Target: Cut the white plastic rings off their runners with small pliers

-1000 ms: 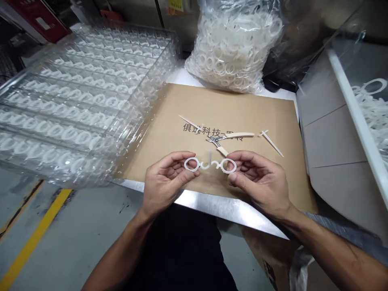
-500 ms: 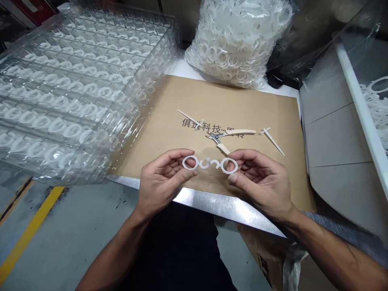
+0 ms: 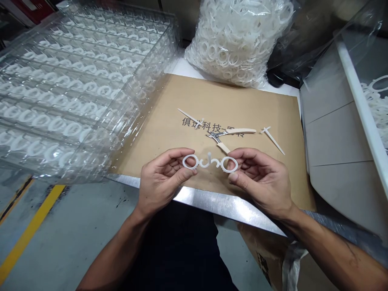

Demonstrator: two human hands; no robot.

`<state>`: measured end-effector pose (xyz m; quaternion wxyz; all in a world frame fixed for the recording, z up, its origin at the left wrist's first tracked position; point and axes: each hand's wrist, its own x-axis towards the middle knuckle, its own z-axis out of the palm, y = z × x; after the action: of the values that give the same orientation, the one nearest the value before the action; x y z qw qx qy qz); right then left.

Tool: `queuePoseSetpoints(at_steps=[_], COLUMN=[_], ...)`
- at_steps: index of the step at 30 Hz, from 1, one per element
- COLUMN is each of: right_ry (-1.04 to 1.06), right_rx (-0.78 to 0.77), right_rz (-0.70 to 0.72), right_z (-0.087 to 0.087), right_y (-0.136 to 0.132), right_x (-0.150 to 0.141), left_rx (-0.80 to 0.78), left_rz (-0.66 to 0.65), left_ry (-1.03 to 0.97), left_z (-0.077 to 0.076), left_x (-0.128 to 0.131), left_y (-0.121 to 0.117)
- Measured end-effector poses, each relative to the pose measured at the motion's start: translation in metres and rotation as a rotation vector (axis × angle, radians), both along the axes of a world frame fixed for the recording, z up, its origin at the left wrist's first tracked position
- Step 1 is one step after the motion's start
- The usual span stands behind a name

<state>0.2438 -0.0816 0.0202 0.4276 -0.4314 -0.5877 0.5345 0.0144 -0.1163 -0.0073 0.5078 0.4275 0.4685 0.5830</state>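
- Grey concrete floor (image 3: 69, 238) with a yellow stripe (image 3: 32, 230) lies to the near left, beside a steel table edge (image 3: 218, 201); a cardboard sheet (image 3: 260, 109) covers the tabletop.
- Left hand (image 3: 163, 178) is narrow, its thumb and fingers pinching the left ring of a white plastic double-ring piece (image 3: 209, 163), held just above the near part of the sheet.
- Right hand (image 3: 260, 178) is narrow too, pinching the right ring the same way.
- Holding the piece by its rings leaves its curved middle uncovered and easy to see; an even pinch keeps it level.
- Small scissors (image 3: 216, 137) with beige handles lie just far of the piece, close enough to catch a knuckle.
- Two thin plastic strips (image 3: 274, 142) (image 3: 188, 117) lie on either side of the scissors.
- Clear plastic trays (image 3: 75, 93) of rings crowd the left, a plastic bag of rings (image 3: 236, 40) sits far, and a grey bin (image 3: 333, 161) stands right.
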Motion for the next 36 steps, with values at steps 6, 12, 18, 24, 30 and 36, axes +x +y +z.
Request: queuePoseSetpoints(at_steps=[6, 12, 18, 24, 30, 36], right_ry=[0.047, 0.041, 0.191, 0.205, 0.105, -0.37], right_rx=[-0.027, -0.044, -0.185, -0.195, -0.085, 0.328], right_rz=[0.012, 0.003, -0.001, -0.003, 0.027, 0.207], right_z=[0.0, 0.001, -0.001, -0.001, -0.008, -0.014], right_y=[0.0, 0.0, 0.002, 0.003, 0.008, 0.03], right_x=[0.0, 0.0, 0.001, 0.001, 0.006, 0.023], left_rx=[-0.009, 0.013, -0.026, -0.032, -0.064, -0.061], left_rz=[0.027, -0.003, 0.006, -0.007, -0.067, -0.076], left_ry=[0.015, -0.003, -0.042, -0.04, 0.007, 0.076], left_z=[0.002, -0.001, -0.002, -0.001, -0.004, -0.005], left_x=[0.0, -0.001, -0.001, -0.001, -0.003, -0.001], left_y=[0.0, -0.001, 0.0, 0.001, 0.005, 0.011])
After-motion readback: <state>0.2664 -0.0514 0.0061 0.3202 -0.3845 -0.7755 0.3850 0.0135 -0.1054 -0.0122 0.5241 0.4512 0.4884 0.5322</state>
